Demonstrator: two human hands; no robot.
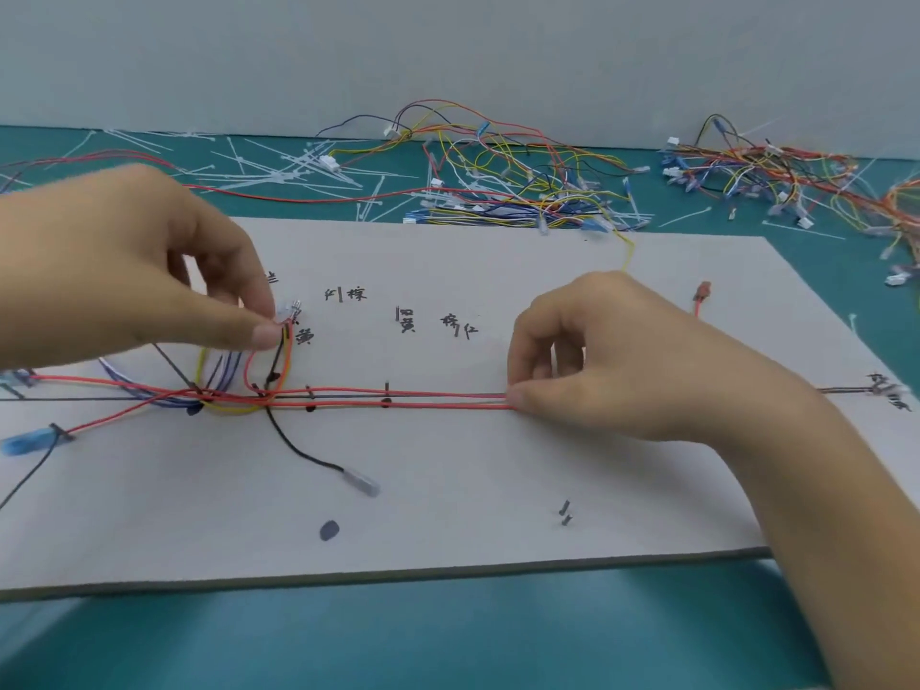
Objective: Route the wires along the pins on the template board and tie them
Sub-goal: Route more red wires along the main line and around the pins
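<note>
On the teal surface (448, 634) lies my template board (448, 490). My left hand (124, 271) pinches wire terminals (291, 311) at the board's upper left; my right hand (612, 361) pinches the red wires (423, 398) mid-board, taut along the pins (386, 390).

The board (448, 490) looks like matt grey card or fibreboard, smooth, with a darker raw edge along its near side and black marker writing on its face. Thin dark pins (387, 389) stand in it, dull like metal. The wires (408, 398) lying across it have smooth plastic coats in red, orange, yellow, purple and black, with a slight sheen. The black wire near the middle ends in a clear, soft-looking plastic sleeve (362, 484); a blue translucent sleeve (22, 443) lies at the left. The table mat (448, 634) is teal, smooth and matt. On the far side lie pale, glossy plastic cable ties (279, 166) and white plastic plugs (329, 163).
</note>
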